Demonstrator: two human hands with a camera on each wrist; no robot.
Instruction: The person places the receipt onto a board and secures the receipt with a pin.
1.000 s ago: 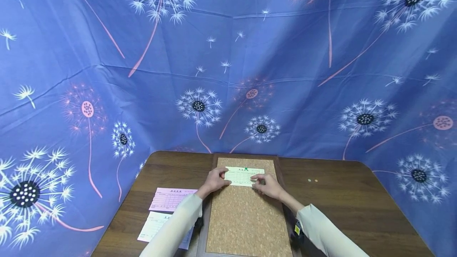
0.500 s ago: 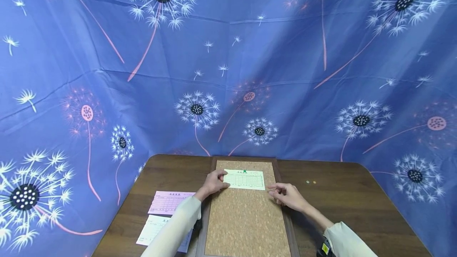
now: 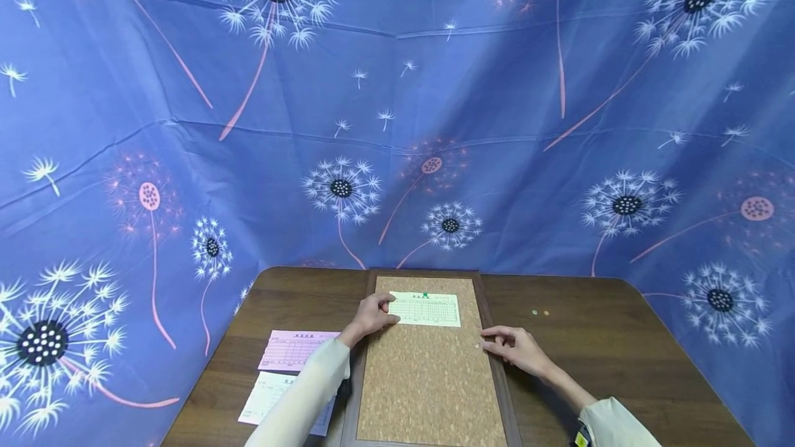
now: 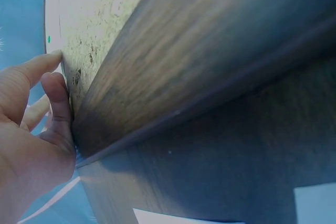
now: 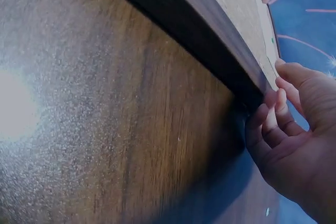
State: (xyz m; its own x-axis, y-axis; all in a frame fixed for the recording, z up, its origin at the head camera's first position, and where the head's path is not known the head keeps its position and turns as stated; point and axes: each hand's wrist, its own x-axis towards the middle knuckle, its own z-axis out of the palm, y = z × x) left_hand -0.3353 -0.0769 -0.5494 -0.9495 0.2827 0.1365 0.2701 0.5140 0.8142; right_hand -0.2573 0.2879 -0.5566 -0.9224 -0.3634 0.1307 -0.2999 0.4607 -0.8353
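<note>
Green slip (image 3: 428,310), pink slip (image 3: 295,352) and white slip (image 3: 263,397) carry unreadably small print (image 3: 304,336)

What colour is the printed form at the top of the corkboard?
The printed form is pale green with darker grid lines; the head view shows it best.

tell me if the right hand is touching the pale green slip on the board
Apart. The head view shows bare cork between the right edge of the pale green slip and the right hand.
</note>
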